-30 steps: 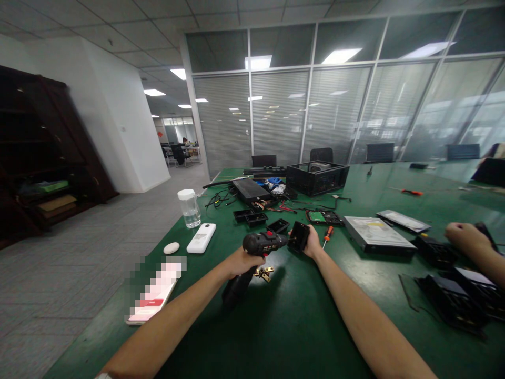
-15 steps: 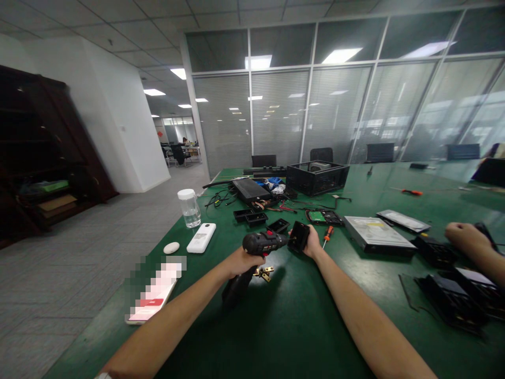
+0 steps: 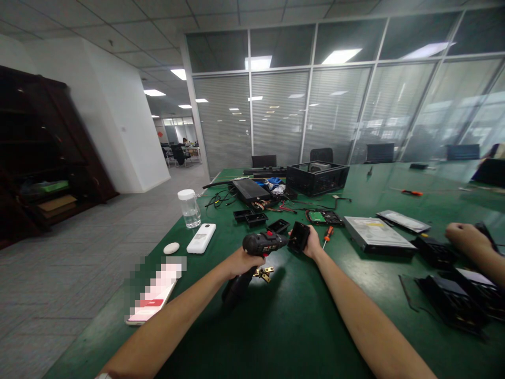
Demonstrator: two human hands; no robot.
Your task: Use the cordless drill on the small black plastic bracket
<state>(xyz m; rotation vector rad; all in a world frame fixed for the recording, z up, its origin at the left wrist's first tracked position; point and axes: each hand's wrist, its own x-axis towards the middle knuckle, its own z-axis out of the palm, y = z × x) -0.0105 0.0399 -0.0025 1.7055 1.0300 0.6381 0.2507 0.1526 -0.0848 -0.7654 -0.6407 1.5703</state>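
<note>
My left hand (image 3: 243,260) is closed round the grip of a black cordless drill (image 3: 261,243), whose nose points right. The drill's tip meets or nearly meets a small black box-like part (image 3: 299,237); I cannot tell whether they touch. That part sits in my right hand (image 3: 313,243), with its open side towards me and the fingers mostly hidden behind it. Below the drill, several brass-coloured metal pieces (image 3: 266,273) lie on the green table (image 3: 276,331). An orange-handled screwdriver (image 3: 327,236) lies just right of my right hand.
Black trays (image 3: 256,218), a circuit-board drive (image 3: 323,216) and an optical drive (image 3: 376,235) lie beyond my hands. A jar (image 3: 190,209), white device (image 3: 201,238) and phone (image 3: 158,295) are at left. Another person's hand (image 3: 467,237) is at right, near black parts (image 3: 450,300).
</note>
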